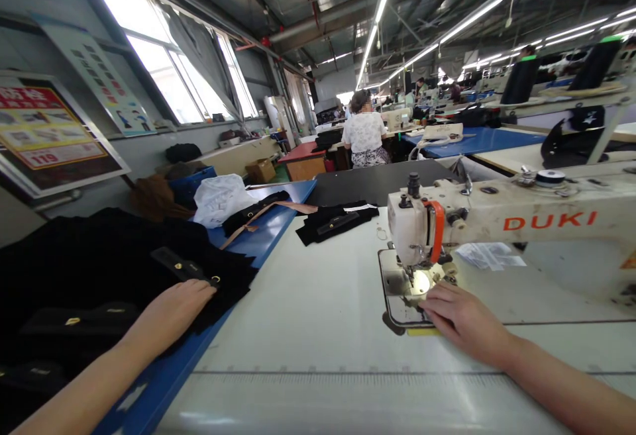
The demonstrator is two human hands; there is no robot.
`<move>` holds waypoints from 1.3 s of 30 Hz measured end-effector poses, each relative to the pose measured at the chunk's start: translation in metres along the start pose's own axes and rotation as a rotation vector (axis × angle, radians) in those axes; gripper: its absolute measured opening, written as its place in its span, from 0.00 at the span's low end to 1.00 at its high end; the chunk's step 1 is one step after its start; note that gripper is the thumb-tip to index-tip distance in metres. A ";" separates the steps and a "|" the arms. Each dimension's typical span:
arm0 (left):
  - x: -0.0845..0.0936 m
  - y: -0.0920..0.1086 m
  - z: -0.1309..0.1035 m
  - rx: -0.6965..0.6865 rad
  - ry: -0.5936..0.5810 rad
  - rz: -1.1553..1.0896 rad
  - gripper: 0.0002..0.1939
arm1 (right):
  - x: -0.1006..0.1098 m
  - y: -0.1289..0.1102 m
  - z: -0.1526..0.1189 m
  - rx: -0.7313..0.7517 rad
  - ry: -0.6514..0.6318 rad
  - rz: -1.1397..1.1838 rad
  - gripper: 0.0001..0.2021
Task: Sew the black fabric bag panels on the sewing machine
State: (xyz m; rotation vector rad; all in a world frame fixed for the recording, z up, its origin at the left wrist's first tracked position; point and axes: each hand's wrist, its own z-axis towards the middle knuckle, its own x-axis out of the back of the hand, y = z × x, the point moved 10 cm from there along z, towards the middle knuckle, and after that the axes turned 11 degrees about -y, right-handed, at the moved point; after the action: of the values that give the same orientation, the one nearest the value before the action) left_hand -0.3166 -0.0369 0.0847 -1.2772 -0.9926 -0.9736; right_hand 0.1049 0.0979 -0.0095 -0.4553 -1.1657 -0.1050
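Note:
On the left, my left hand (pixel 191 296) rests on a pile of black fabric pieces (pixel 114 249), its fingers curled at the edge of a black strip with gold hardware (pixel 173 261). Whether it pinches the strip is hard to tell. My right hand (pixel 454 316) is at the needle area of the white sewing machine (pixel 497 213), fingertips pressed together over the metal plate (pixel 397 306). Anything between those fingertips is too small to make out. Another black piece with a strap (pixel 335 223) lies flat on the pale table (pixel 298 309), behind and left of the machine head.
A blue side table (pixel 199 362) runs under the black pile. White plastic bag (pixel 223 200) and a brown strap (pixel 278 206) lie farther back. Small clear bags (pixel 489 256) sit beneath the machine arm. A person (pixel 365 132) sits ahead, facing away.

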 end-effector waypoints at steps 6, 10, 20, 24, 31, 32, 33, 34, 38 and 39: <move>0.084 -0.001 0.000 0.290 0.433 0.060 0.23 | 0.003 -0.002 0.002 -0.003 0.012 -0.015 0.14; 0.089 0.099 0.019 -0.022 0.464 0.145 0.17 | 0.006 -0.002 0.004 -0.003 0.027 -0.021 0.13; 0.011 0.347 0.041 -0.628 0.273 -0.084 0.11 | 0.018 0.010 -0.010 -0.023 0.055 -0.119 0.10; 0.017 0.334 0.050 -0.649 0.346 -0.224 0.14 | 0.055 0.077 -0.041 -0.360 0.087 -0.177 0.12; -0.013 0.329 0.078 -0.556 0.230 -0.246 0.23 | 0.078 0.162 -0.072 -0.852 -0.063 -0.188 0.11; -0.014 0.331 0.079 -0.567 0.222 -0.243 0.24 | 0.076 0.163 -0.072 -0.865 -0.067 -0.180 0.11; -0.014 0.333 0.080 -0.575 0.216 -0.241 0.24 | 0.074 0.164 -0.072 -0.877 -0.066 -0.170 0.11; -0.014 0.334 0.080 -0.579 0.212 -0.237 0.24 | 0.072 0.165 -0.072 -0.890 -0.060 -0.159 0.11; -0.012 0.332 0.081 -0.581 0.209 -0.233 0.24 | 0.075 0.170 -0.078 -0.928 0.014 -0.089 0.11; -0.011 0.332 0.080 -0.583 0.213 -0.237 0.24 | 0.078 0.170 -0.079 -0.931 0.039 -0.066 0.11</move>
State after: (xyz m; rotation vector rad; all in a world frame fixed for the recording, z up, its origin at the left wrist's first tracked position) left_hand -0.0055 0.0603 -0.0179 -1.5037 -0.7232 -1.6295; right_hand 0.2576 0.2325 -0.0133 -1.2226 -1.0426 -0.7272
